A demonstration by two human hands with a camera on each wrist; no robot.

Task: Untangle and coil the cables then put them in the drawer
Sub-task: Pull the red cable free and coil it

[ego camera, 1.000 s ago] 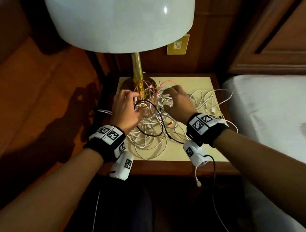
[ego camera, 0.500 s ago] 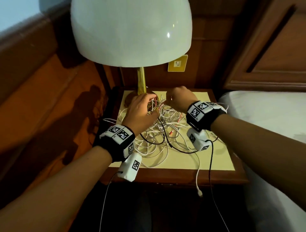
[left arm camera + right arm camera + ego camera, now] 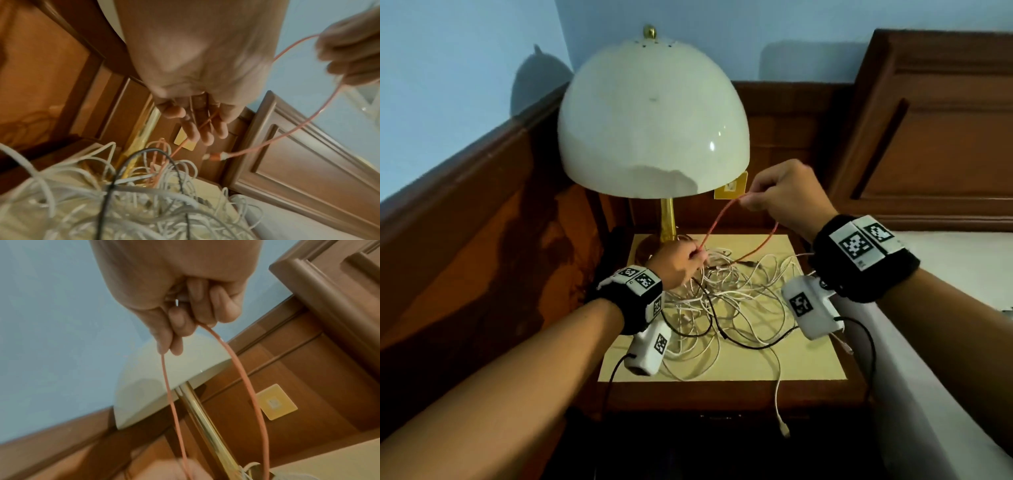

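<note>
the right hand (image 3: 784, 195) pinches the orange cable (image 3: 717, 222) up high. the left hand (image 3: 678, 260) pinches it low, by the cable pile (image 3: 726, 301). it looks light and bendy, so hold near its plug end and pull slowly.

The right hand (image 3: 779, 193) is raised, fingers and thumb curled in a pinch; the left hand (image 3: 676, 262) sits low, fingertips pinched, both forearms extended forward.

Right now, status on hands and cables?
Right hand pinches orange cable, lifted. Left hand holds it low. White cables tangled on nightstand. Lamp close.
</note>
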